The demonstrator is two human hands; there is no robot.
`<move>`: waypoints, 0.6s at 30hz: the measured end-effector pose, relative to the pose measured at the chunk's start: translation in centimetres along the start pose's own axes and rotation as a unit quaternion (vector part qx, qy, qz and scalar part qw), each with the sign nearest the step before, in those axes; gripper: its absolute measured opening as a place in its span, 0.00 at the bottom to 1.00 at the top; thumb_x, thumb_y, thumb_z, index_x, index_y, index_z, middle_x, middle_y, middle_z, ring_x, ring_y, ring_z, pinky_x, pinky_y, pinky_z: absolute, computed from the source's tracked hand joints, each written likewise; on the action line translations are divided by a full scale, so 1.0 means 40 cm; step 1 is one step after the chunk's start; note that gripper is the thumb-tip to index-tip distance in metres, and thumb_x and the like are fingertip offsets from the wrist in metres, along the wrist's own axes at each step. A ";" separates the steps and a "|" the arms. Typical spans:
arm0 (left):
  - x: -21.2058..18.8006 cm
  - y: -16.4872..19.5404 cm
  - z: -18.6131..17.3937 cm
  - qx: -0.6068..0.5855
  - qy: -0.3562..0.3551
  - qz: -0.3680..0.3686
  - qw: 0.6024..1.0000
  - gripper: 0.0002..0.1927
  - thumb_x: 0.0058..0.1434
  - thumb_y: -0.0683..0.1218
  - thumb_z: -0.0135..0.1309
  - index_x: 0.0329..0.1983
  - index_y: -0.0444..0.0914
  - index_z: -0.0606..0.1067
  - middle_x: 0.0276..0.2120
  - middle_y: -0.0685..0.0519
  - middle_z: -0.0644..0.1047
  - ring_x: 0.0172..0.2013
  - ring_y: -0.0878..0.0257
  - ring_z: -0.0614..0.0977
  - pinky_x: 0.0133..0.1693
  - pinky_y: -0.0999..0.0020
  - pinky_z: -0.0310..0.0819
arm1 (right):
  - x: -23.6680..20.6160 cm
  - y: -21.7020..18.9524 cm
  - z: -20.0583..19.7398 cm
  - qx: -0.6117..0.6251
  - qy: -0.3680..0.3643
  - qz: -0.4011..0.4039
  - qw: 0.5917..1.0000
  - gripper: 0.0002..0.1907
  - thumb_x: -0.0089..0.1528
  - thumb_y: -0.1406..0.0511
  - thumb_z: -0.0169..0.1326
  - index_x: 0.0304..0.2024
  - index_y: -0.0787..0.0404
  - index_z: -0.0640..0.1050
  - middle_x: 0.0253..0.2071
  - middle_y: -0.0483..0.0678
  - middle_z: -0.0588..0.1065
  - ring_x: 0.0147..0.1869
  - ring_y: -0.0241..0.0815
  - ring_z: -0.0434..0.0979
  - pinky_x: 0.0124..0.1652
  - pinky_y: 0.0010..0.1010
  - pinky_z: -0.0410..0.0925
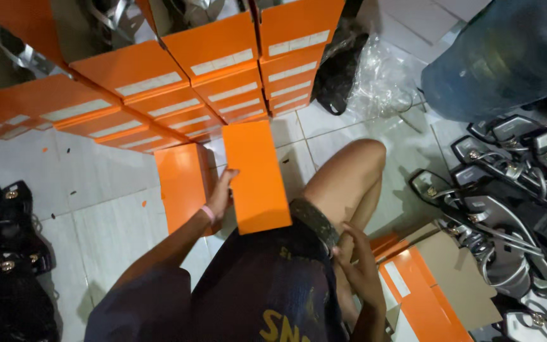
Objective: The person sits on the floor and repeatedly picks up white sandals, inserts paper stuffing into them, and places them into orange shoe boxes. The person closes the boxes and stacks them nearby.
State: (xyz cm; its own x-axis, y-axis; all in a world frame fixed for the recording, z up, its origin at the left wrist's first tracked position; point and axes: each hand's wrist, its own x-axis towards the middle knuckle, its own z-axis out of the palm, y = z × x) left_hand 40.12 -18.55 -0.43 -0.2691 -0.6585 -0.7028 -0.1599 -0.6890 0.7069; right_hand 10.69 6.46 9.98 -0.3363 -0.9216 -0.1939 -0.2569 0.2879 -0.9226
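Observation:
My left hand point(221, 195) grips the left edge of an orange box lid point(256, 176) held flat above my lap. An open orange box point(183, 183) stands on the floor just left of that hand. My right hand point(356, 263) rests on my right thigh beside the hem of my dark shorts point(273, 278), fingers curled, nothing visibly in it. My bent knee point(356, 168) points up toward the stacked boxes.
Stacks of orange shoe boxes point(223, 76) line the far side. Silver strappy sandals point(514, 190) lie in a pile at right, black sandals point(4, 234) at left. A flattened orange box and cardboard point(425, 285) lie by my right hand. A blue water jug point(508, 57) sits top right.

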 end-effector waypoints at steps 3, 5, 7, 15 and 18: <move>-0.001 -0.008 -0.043 0.246 0.091 0.087 0.961 0.37 0.66 0.58 0.46 0.75 0.38 0.59 0.63 0.38 0.65 0.60 0.42 0.67 0.58 0.50 0.61 | -0.033 0.080 -0.004 -0.001 0.002 0.087 0.996 0.28 0.61 0.60 0.59 0.65 0.54 0.72 0.60 0.46 0.74 0.58 0.45 0.72 0.49 0.35 0.68; 0.010 -0.018 -0.013 0.471 0.199 0.341 0.789 0.38 0.68 0.55 0.47 0.78 0.36 0.56 0.70 0.33 0.58 0.67 0.34 0.61 0.66 0.44 0.55 | -0.048 0.131 -0.007 -0.024 0.021 0.095 0.995 0.28 0.61 0.60 0.59 0.64 0.54 0.72 0.57 0.45 0.76 0.52 0.45 0.74 0.46 0.35 0.69; 0.016 -0.035 0.036 0.484 0.151 0.508 0.697 0.37 0.69 0.53 0.46 0.79 0.36 0.54 0.75 0.33 0.54 0.73 0.30 0.58 0.73 0.40 0.51 | -0.069 0.175 -0.002 -0.046 0.048 0.067 0.996 0.29 0.61 0.60 0.60 0.64 0.55 0.72 0.55 0.45 0.77 0.50 0.44 0.75 0.46 0.35 0.69; 0.056 -0.014 0.120 0.855 -0.062 0.273 0.436 0.20 0.59 0.63 0.51 0.44 0.47 0.81 0.51 0.52 0.78 0.65 0.52 0.70 0.67 0.28 0.44 | -0.107 0.264 0.035 -0.073 0.110 0.044 0.990 0.24 0.64 0.59 0.59 0.58 0.62 0.72 0.56 0.56 0.75 0.61 0.53 0.75 0.58 0.39 0.67; 0.045 0.014 0.136 0.869 -0.041 0.250 0.426 0.22 0.57 0.64 0.50 0.43 0.48 0.81 0.52 0.52 0.77 0.63 0.53 0.70 0.64 0.26 0.46 | -0.142 0.260 0.025 -0.054 0.134 0.083 0.986 0.24 0.64 0.59 0.59 0.59 0.62 0.72 0.56 0.58 0.74 0.62 0.55 0.74 0.59 0.39 0.67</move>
State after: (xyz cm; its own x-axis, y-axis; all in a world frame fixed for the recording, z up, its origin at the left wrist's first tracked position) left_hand 34.37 -18.46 -0.85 -0.7026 -0.5292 -0.4757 -0.5052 0.8418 -0.1903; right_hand 10.85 14.43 1.17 -0.6050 -0.7621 -0.2306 -0.2678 0.4676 -0.8424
